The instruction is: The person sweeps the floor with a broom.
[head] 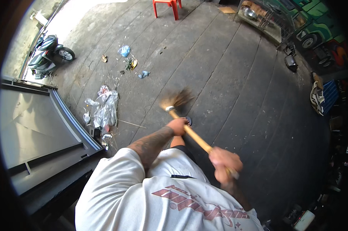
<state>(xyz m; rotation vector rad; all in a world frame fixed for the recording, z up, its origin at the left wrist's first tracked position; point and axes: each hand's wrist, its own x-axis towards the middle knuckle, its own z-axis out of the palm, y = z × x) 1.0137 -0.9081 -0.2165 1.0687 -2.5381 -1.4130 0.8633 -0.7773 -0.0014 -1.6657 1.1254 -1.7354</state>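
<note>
A broom with a pale wooden handle [199,138] slants across the floor before me. My left hand [178,126] is closed around the lower handle, close above the bristles. My right hand [225,162] grips the handle near its upper end. The brown bristles [180,98] are blurred and spread low over the dark concrete floor. To their left lies a heap of crumpled clear plastic [107,109] with thin sticks beside it. Farther off are a blue plastic bag [124,51], a smaller blue scrap [144,74] and some green and yellow litter [131,64].
A motorcycle [48,56] stands at the left near the bright opening, with a framed metal panel [38,124] nearer me. A red plastic stool [168,6] is at the top. At the right are a wire rack [267,26], a blue crate [330,96] and assorted items along the edge.
</note>
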